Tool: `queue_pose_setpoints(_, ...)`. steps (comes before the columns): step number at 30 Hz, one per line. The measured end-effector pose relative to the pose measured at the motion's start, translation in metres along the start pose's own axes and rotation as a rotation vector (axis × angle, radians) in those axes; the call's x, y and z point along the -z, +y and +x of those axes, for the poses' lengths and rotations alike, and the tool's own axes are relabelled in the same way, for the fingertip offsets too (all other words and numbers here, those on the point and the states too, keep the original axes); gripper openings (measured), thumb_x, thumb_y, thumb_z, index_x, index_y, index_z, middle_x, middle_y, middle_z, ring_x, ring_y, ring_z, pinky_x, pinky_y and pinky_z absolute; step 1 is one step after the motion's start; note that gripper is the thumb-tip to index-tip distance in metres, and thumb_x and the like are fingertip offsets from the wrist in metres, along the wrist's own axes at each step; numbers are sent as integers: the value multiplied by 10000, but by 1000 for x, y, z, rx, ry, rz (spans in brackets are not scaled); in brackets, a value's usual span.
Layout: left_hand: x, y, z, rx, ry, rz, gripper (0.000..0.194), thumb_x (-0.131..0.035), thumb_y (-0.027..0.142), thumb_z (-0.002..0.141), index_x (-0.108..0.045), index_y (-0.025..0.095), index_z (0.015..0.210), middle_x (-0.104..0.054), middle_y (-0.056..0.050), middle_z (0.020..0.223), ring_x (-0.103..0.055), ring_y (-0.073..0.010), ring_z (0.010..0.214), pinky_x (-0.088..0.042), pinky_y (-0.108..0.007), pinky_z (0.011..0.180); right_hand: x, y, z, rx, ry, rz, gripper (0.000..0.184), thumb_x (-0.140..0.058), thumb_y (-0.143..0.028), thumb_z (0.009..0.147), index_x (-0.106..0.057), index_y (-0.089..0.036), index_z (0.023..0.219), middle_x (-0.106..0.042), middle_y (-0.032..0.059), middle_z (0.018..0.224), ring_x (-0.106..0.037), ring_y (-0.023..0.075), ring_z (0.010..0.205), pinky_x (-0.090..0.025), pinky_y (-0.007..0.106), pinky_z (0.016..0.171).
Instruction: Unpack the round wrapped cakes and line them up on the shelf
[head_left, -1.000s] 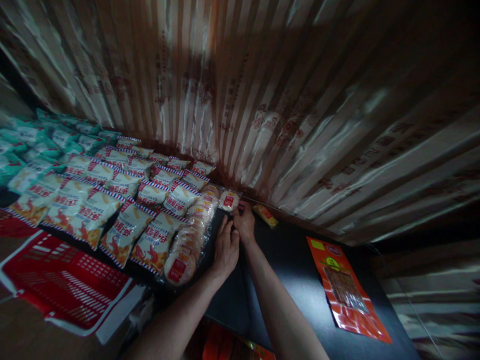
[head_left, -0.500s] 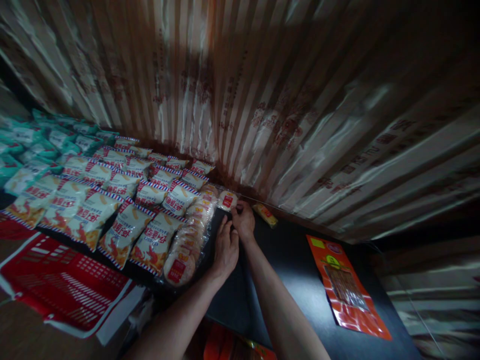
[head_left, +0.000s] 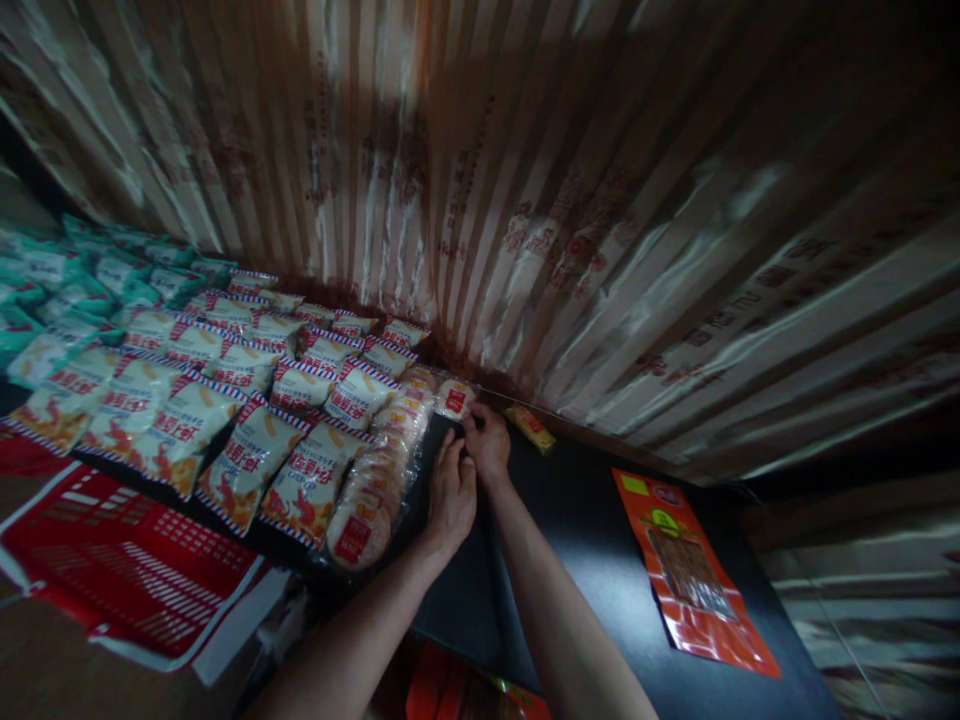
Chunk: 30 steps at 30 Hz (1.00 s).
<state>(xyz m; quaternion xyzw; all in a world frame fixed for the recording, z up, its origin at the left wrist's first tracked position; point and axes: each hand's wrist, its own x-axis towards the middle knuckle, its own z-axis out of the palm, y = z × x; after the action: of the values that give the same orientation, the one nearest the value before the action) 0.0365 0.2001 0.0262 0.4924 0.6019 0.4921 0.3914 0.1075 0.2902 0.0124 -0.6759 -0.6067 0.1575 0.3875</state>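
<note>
Ribbed, shiny sheeting (head_left: 600, 200) rises behind the black bench (head_left: 592, 540), printed with reddish-brown characters too dim for me to read. Near the back of the bench, a single cracker pack (head_left: 454, 398) lies just beyond my hands, at the far end of the overlapping cracker row (head_left: 373, 490). My right hand (head_left: 489, 447) reaches it, fingers curled, the tips at its near right edge; I cannot tell whether they pinch the wrapper or only touch it. My left hand (head_left: 452, 495) is beside the right one, fingers loosely extended and close together, with nothing held in them.

Each cracker label I can make out is red, its pale lettering too small to read. Left of the row, the snack bags (head_left: 251, 460) carry big red characters, blurred, over a red seafood picture, with red, white and blue striped edges. Teal packs (head_left: 82, 290) lie farther left. Just right of my right hand is a small yellow pack (head_left: 529, 430) with a red mark. Well apart to the right, an orange pack (head_left: 694, 570) shows a yellow square, a yellow-green oval and a window onto brown sticks. Lower left is a red basket (head_left: 112, 560).
</note>
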Motion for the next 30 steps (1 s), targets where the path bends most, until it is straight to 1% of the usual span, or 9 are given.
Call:
queue_pose_setpoints(4, 0, -1, -1, -30, -5, 30, 447, -342, 221, 883, -524, 72, 1264, -440, -159, 1421, -373, -211, 1344, -266, -378, 1147, 4, 1, -5, 18, 9, 91, 333, -487, -342, 782, -684, -183, 998, -642, 99, 1018, -567, 215, 937, -441, 356, 863)
queue_pose_setpoints(7, 0, -1, -6, -98, -19, 60, 451, -338, 214, 883, -514, 71, 1272, -458, -168, 1404, -391, -217, 1333, -286, -397, 1139, 11, 3, -15, 22, 35, 180, 348, -471, -356, 785, -686, -174, 989, -643, 107, 1025, -568, 217, 965, -436, 365, 893)
queue_pose_setpoints(9, 2, -2, -12, -146, -48, 75, 446, -336, 211, 882, -517, 79, 1268, -487, -167, 1380, -423, -219, 1310, -304, -404, 1130, 17, 4, -24, 4, 35, 234, 346, -466, -370, 781, -688, -179, 966, -655, 95, 993, -580, 208, 941, -439, 358, 893)
queue_pose_setpoints(14, 10, -2, -33, -227, -157, 99, 421, -306, 258, 914, -547, 107, 1223, -575, -150, 1286, -514, -212, 1222, -377, -380, 1080, 34, 0, -51, -116, -76, 404, 392, -471, -437, 767, -665, -174, 983, -670, 55, 873, -615, 165, 686, -488, 306, 702)
queue_pose_setpoints(17, 21, 0, -50, -219, -257, 112, 393, -340, 299, 917, -555, 132, 1201, -601, -134, 1254, -541, -211, 1188, -395, -371, 1057, 46, -4, -71, -159, -85, 433, 393, -499, -448, 753, -664, -167, 972, -675, 47, 844, -617, 160, 669, -477, 279, 643)
queue_pose_setpoints(20, 37, 2, -77, -160, -343, 61, 395, -371, 337, 916, -529, 150, 1226, -612, -120, 1240, -565, -199, 1155, -431, -337, 1009, 59, -13, -99, -180, -112, 439, 391, -513, -453, 755, -669, -156, 956, -681, 47, 808, -616, 160, 665, -461, 255, 594)
queue_pose_setpoints(24, 59, -2, -125, -156, -342, -21, 396, -384, 340, 912, -497, 156, 1244, -598, -112, 1257, -569, -184, 1142, -438, -312, 983, 77, -28, -149, -169, -149, 429, 370, -504, -438, 789, -673, -152, 953, -682, 52, 824, -617, 153, 660, -458, 242, 581)
queue_pose_setpoints(27, 74, -16, -163, -146, -308, -26, 342, -391, 317, 908, -527, 173, 1187, -622, -90, 1213, -584, -178, 1102, -448, -309, 961, 88, -37, -192, -125, -164, 389, 333, -482, -403, 824, -681, -163, 944, -679, 50, 833, -615, 152, 700, -469, 245, 633)
queue_pose_setpoints(30, 86, -38, -195, -99, -279, 64, 310, -415, 270, 885, -545, 181, 1152, -674, -77, 1087, -622, -184, 1007, -481, -318, 902, 90, -37, -236, -72, -188, 347, 305, -468, -365, 843, -688, -167, 919, -685, 60, 866, -621, 155, 746, -477, 251, 688)
